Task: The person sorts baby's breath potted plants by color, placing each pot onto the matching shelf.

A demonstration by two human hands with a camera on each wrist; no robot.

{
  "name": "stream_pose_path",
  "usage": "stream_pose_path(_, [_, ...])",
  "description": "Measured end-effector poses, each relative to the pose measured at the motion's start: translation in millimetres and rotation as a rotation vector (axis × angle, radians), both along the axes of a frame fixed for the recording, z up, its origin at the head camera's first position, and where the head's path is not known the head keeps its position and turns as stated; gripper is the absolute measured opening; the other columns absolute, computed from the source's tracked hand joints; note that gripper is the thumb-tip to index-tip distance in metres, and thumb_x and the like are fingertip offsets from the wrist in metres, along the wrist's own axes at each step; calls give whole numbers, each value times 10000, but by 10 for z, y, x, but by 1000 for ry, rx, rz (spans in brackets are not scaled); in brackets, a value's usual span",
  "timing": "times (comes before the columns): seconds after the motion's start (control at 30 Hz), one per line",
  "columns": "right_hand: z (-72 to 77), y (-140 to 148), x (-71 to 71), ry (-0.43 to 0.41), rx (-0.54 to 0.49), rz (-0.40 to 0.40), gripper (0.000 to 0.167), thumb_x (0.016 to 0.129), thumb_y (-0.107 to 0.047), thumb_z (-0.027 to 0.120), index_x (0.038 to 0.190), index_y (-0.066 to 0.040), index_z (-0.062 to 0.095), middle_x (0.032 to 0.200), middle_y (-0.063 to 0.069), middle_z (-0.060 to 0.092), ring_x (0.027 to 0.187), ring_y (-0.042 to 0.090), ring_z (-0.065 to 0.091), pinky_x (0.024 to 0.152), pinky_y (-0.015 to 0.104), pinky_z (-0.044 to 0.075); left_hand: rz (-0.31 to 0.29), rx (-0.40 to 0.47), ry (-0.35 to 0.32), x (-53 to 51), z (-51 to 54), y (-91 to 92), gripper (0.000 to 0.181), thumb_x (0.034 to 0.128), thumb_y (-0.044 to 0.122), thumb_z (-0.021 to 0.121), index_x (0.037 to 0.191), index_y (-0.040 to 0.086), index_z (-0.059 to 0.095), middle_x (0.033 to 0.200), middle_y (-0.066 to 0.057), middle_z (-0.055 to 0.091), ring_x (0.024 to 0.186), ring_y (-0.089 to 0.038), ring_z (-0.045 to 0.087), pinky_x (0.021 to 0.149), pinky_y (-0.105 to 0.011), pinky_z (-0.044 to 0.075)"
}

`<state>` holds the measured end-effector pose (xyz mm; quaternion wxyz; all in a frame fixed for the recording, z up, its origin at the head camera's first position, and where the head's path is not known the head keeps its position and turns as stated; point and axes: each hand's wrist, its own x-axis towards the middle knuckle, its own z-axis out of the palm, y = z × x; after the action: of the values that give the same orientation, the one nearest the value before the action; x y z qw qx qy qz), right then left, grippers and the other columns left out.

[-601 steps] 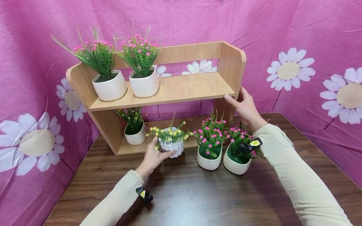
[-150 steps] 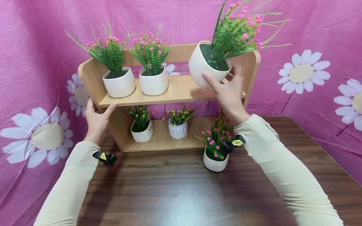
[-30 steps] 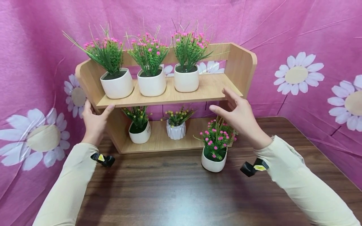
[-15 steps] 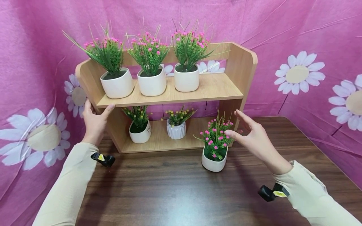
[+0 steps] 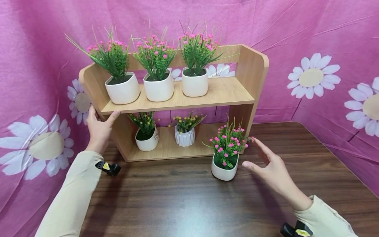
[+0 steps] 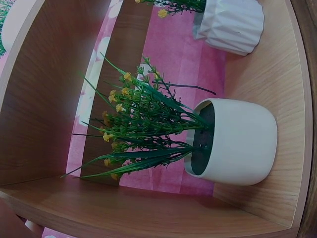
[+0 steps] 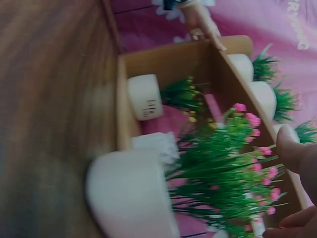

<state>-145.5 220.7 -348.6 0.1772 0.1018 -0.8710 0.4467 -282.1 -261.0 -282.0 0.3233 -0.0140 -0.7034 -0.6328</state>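
At the left end of a two-tier wooden shelf [image 5: 174, 106], my left hand [image 5: 99, 131] grips the side panel, thumb against the upper board's front edge. My right hand [image 5: 273, 169] is beside a white pot of pink flowers [image 5: 224, 172] on the table, thumb and fingers spread, holding nothing. Pink blossoms [image 7: 252, 119] come near its fingers in the right wrist view. The upper board bears a left pot [image 5: 122, 90], a middle pot [image 5: 159, 89] and a right pot [image 5: 195, 85], all with pink flowers. Below stand a lettered pot [image 5: 147, 141] and a ribbed pot [image 5: 185, 137], both with yellow flowers.
The dark wooden table [image 5: 165, 200] extends in front of the shelf and to its right. A pink cloth [image 5: 296, 26] with large white daisies hangs behind and at both sides. The shelf's right side panel [image 5: 254, 72] rises behind the flowers on the table.
Five seconds ago my right hand held a pink-flowered pot over the upper board; that pot now stands there. In the last second the hand has come down and right, beside the table pot.
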Motion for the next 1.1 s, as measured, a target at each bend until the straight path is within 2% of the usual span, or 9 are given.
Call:
stream_pose_path(0.07, [-110,-20,25,-12,-7,-18,825,785,-166,796,1476,-75,354,1449,207,419,1281,403,422,925,-5,314,-4,5,1,4,3,2,720,781,119,791,1400,155,425,1417,-94,471,1269,-157,450,1112,-288,335])
stream_pose_path(0.1, [-171,-36,32,-18,-3,-29,830,783,-175,798,1474,-62,352,1448,215,417,1276,410,429,951,38,343,-4,6,-1,5,7,2,721,781,121,792,1400,158,424,1418,-91,470,1269,-154,448,1113,-286,332])
stream_pose_path(0.2, [-358,-110,48,-49,9,-41,865,768,-201,811,1470,-24,338,1414,278,426,1209,451,489,969,261,457,5,10,-4,22,5,-18,721,780,122,793,1399,165,426,1417,-83,470,1272,-151,444,1114,-281,329])
stream_pose_path(0.3, [-512,-184,54,-98,12,-42,918,747,-222,828,1473,0,312,1400,322,413,1149,481,527,943,511,451,13,-5,-9,24,3,-31,721,784,139,791,1403,171,422,1420,-77,469,1280,-149,443,1113,-271,329])
stream_pose_path(0.33, [-554,-206,51,-116,6,-39,932,743,-223,831,1473,10,300,1389,341,412,1140,488,529,938,533,451,13,-5,-11,23,2,-33,722,785,143,791,1404,172,421,1422,-76,468,1282,-151,443,1114,-272,329])
stream_pose_path(0.57, [-750,-356,-62,-206,-84,-17,959,762,-201,818,1463,84,230,1420,338,348,1266,448,427,978,497,440,-12,29,-2,3,-3,-3,724,781,122,791,1402,164,423,1423,-88,469,1279,-162,448,1115,-282,330])
stream_pose_path(0.73, [-806,-461,-133,-202,-184,2,983,767,-144,813,1472,98,171,1466,327,246,1326,449,338,1026,499,380,-31,51,-8,-4,12,30,734,781,121,790,1410,166,414,1437,-82,458,1293,-170,438,1127,-296,315])
stream_pose_path(0.93, [-835,-518,-222,-154,-121,-45,984,753,-192,823,1466,87,205,1429,333,311,1285,433,383,1037,533,387,-24,59,-10,0,13,24,734,783,108,786,1412,163,412,1441,-82,451,1303,-168,427,1131,-291,306])
stream_pose_path(1.1, [-859,-518,-275,-155,-79,-86,984,756,-220,817,1456,106,207,1425,344,322,1259,431,395,1019,546,388,-20,47,-1,9,-1,18,736,780,110,790,1410,164,413,1431,-91,458,1280,-163,440,1123,-293,321])
